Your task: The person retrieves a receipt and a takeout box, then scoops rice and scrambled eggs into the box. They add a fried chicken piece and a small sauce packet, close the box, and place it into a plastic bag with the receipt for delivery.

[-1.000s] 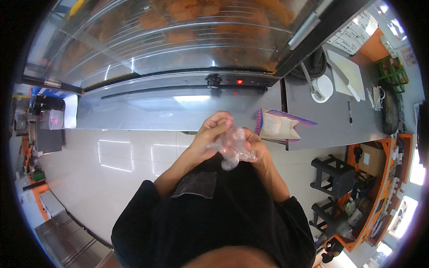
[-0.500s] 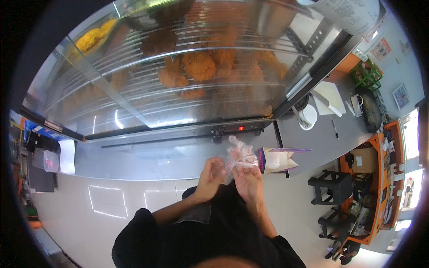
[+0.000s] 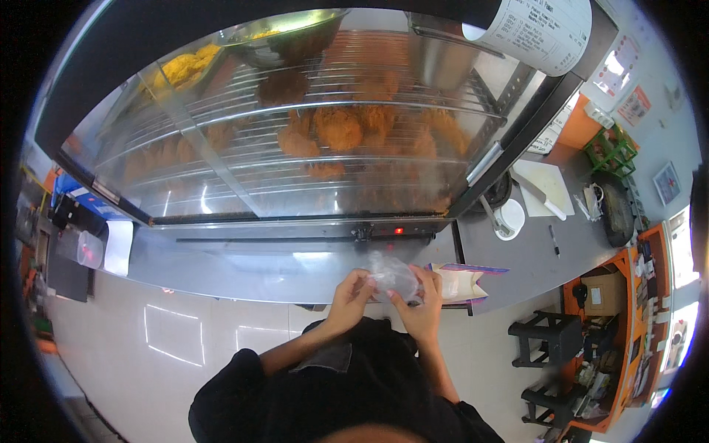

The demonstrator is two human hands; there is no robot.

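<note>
Between my two hands, over the counter's front edge, is a thin clear plastic bag (image 3: 394, 279), rumpled and puffed out. My left hand (image 3: 350, 300) pinches its left side with the fingertips. On the other side, my right hand (image 3: 422, 301) grips it between thumb and fingers. Just right of that hand, a white paper bag (image 3: 463, 283) with a purple edge lies on its side on the counter. Its mouth points right. I cannot tell whether anything is inside the plastic.
Behind the hands stands a glass display warmer (image 3: 340, 166) with fried pieces (image 3: 338, 128) on racks. At right are a white tub (image 3: 509, 219), a knife (image 3: 543, 198) on a cutting board (image 3: 552, 181), and a pen (image 3: 554, 240). Black stools (image 3: 545, 338) stand on the floor at right.
The plastic bag has gone from a bunched clump to a wider, puffed shape. My hands have spread slightly apart, and the view has shifted a little.
</note>
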